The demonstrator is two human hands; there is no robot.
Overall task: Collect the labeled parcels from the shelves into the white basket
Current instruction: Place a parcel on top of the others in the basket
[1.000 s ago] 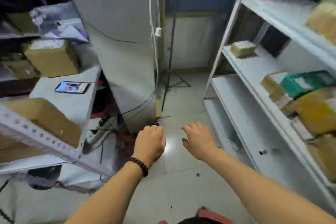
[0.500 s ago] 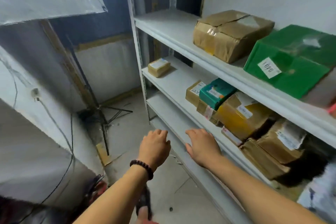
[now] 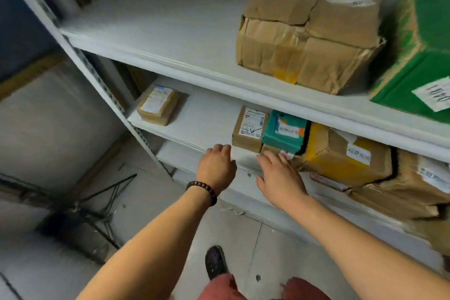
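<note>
Both my hands reach toward the middle shelf (image 3: pixel 209 126) of a white rack. My left hand (image 3: pixel 217 167), with a bead bracelet at the wrist, hovers at the shelf's front edge with fingers loosely curled and empty. My right hand (image 3: pixel 280 175) is spread, its fingertips just below a teal labeled parcel (image 3: pixel 285 133). Left of the teal one stands a small brown labeled parcel (image 3: pixel 249 129). To the right lie a yellow-taped brown box (image 3: pixel 345 156) and a crumpled brown parcel (image 3: pixel 418 182). Another small labeled parcel (image 3: pixel 158 104) sits alone at the shelf's left end. The white basket is out of view.
On the top shelf (image 3: pixel 158 29) rest a large crumpled brown box (image 3: pixel 309 29) and a green box (image 3: pixel 418 56) with a white label. A dark tripod stand (image 3: pixel 97 202) stands on the tiled floor at the left. My shoe (image 3: pixel 215 262) is on the floor below.
The view has swung from the aisle to the right-hand rack and come closer. Both hands have moved up to the middle shelf's edge, the right one nearing the teal parcel.
</note>
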